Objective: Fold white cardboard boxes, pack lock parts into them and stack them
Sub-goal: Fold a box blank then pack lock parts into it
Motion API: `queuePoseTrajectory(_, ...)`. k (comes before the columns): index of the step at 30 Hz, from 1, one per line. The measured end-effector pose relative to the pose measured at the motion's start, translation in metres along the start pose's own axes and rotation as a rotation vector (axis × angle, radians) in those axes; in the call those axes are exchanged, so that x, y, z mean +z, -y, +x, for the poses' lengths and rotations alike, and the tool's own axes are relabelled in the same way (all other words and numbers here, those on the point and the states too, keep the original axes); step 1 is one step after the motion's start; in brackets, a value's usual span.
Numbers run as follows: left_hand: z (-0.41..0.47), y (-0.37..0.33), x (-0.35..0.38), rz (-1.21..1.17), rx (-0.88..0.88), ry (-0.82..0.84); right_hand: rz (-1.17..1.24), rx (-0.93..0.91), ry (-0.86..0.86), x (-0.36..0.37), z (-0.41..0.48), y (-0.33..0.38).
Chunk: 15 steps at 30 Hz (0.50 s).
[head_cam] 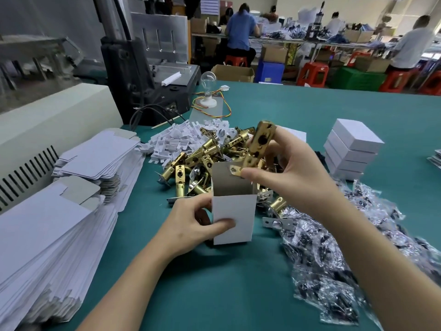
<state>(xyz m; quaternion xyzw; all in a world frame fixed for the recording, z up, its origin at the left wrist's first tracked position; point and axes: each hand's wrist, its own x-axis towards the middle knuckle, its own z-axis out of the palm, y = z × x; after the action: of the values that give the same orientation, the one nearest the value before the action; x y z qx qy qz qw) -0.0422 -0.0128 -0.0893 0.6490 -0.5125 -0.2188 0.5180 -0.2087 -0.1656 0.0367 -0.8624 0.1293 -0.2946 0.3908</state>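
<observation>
Open-topped white box (pixel 235 211) standing upright on the green worktop (pixel 238 295) at near centre; its contents cannot be seen. Left hand (pixel 191 225): grip closed on the box, thumb across the near face. Right hand (pixel 293 173): grip pinching a brass lock plate (pixel 259 144) above the box mouth, long axis near upright, upper end tilted right and far, lower end at the opening. Far side: heap of brass latches (pixel 198 158). Right: stack of closed boxes (pixel 353 149). Left: flat box blanks (pixel 47 235).
</observation>
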Motion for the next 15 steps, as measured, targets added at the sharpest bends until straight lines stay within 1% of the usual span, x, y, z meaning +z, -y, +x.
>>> queuePoseTrajectory(6, -0.001, -0.003, -0.001, 0.098, 0.066, -0.018, -0.219, -0.024, 0.008, 0.011, -0.01, 0.003)
queuePoseTrajectory(9, -0.002, -0.002, -0.002, 0.112, 0.082, -0.018, -0.196, -0.021, -0.003, 0.016, -0.012, 0.006)
queuePoseTrajectory(12, -0.003, -0.003, -0.002, 0.117, 0.1, -0.017, -0.176, 0.001, -0.051, 0.019, -0.015, 0.01)
queuePoseTrajectory(15, -0.002, -0.006, -0.002, 0.122, 0.132, -0.017, -0.185, -0.03, -0.079, 0.021, -0.015, 0.015)
